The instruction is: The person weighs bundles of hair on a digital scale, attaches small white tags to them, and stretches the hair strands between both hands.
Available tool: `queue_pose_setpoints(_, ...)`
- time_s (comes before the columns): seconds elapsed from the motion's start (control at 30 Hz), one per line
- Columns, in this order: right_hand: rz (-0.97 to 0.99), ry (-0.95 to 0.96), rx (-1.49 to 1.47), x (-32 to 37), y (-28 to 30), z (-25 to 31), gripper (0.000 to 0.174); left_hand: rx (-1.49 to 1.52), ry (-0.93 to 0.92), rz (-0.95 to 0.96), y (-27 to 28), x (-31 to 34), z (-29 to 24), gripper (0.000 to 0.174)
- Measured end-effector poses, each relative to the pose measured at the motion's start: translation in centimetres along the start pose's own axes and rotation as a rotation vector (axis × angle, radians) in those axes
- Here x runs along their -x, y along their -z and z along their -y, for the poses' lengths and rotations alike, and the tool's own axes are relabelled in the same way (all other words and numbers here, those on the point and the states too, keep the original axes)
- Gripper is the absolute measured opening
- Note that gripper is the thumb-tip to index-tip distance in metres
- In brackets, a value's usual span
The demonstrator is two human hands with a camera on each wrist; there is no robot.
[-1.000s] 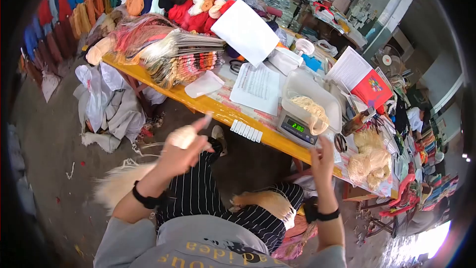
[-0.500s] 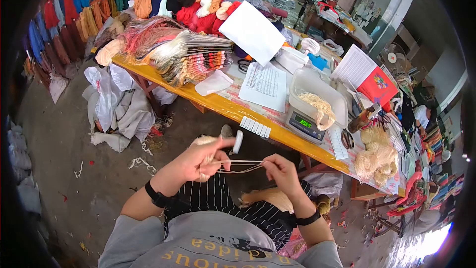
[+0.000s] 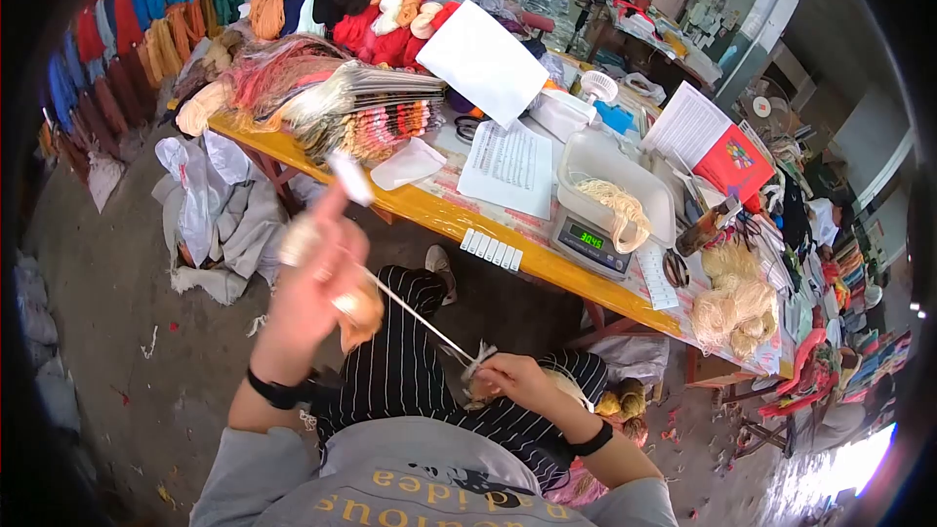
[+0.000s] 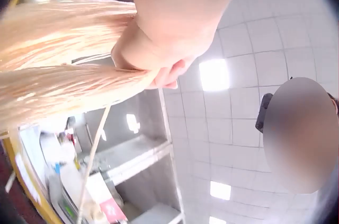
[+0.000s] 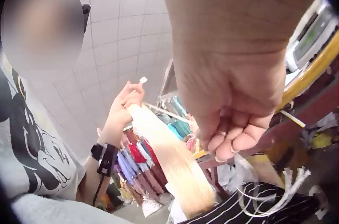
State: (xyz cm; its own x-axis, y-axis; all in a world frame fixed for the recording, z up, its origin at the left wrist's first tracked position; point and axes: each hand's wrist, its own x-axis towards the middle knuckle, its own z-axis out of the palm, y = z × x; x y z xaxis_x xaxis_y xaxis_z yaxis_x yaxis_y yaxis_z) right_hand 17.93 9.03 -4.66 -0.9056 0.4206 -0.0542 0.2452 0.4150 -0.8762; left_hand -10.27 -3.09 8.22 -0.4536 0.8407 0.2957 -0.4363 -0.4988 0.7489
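The left hand (image 3: pixel 322 268), raised over the left thigh, grips a pale cream yarn hank (image 4: pixel 63 89) that hangs down in thick strands. A small white tag (image 3: pixel 351 179) sticks out at its fingertips. The right hand (image 3: pixel 512 381) is low over the lap, its curled fingers pinching the end of a thin cream strand (image 3: pixel 422 317) stretched taut between the two hands. Frayed loose ends (image 5: pixel 288 187) dangle below the right fingers in the right wrist view. On the table a scale (image 3: pixel 590 242) carries a clear plastic bin (image 3: pixel 576 171) with cream yarn (image 3: pixel 615 203) in it.
The yellow table edge (image 3: pixel 429 220) runs in front of the knees, with a row of white tags (image 3: pixel 490 248) along it. Scissors (image 3: pixel 674 268), a ruler (image 3: pixel 655 276), cream yarn bundles (image 3: pixel 732 307), papers (image 3: pixel 506 168) and colourful yarn piles (image 3: pixel 376 117) lie on top. White sacks (image 3: pixel 200 200) are on the floor.
The left hand has moved up and left with the hank and tag. The right hand has lowered towards the lap, and the strand between the hands is longer and slanted.
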Motion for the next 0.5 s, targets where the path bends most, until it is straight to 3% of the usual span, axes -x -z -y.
queue_pose_setpoints(0.07, -0.056, 0.064, 0.047, 1.1, 1.1, -1.2, 0.014, -0.050, -0.204, -0.232, 2.8, -0.6, -2.5, 0.051)
queue_pose_setpoints(0.13, -0.081, -0.057, 0.108, 2.3, 2.6, -1.6, 0.014, -0.051, -0.400, -0.524, 5.6, -1.0, -5.2, 0.047)
queue_pose_setpoints(0.17, -0.113, -0.065, 0.093, 2.8, 3.4, -3.1, 0.013, -0.138, -0.520, -0.485, 6.3, -0.8, -6.8, 0.047)
queue_pose_setpoints(0.2, -0.143, -0.072, 0.081, 3.0, 4.2, -3.7, 0.012, -0.140, -0.519, -0.482, 6.4, -0.5, -7.8, 0.047)
queue_pose_setpoints(0.27, -0.251, -0.161, 0.155, 3.6, 6.8, -4.6, 0.010, -0.281, -0.768, -0.625, 6.3, 0.0, -8.9, 0.049)
queue_pose_setpoints(0.37, -0.563, -0.229, 0.140, 2.4, 11.6, -5.7, 0.016, -0.285, -0.719, -0.638, 4.1, 0.2, -7.8, 0.053)
queue_pose_setpoints(0.4, -0.678, -0.268, 0.236, 1.7, 13.0, -3.7, 0.020, -0.283, -0.720, -0.637, 3.3, 0.2, -6.8, 0.053)
queue_pose_setpoints(0.43, -0.743, -0.330, 0.295, 1.0, 14.5, -3.0, 0.028, -0.249, -0.596, -0.588, 2.4, 0.1, -5.4, 0.056)
queue_pose_setpoints(0.5, -0.897, -0.074, 0.301, -0.9, 16.7, -3.7, 0.033, -0.219, -0.371, -0.446, 0.3, 0.0, -2.6, 0.060)
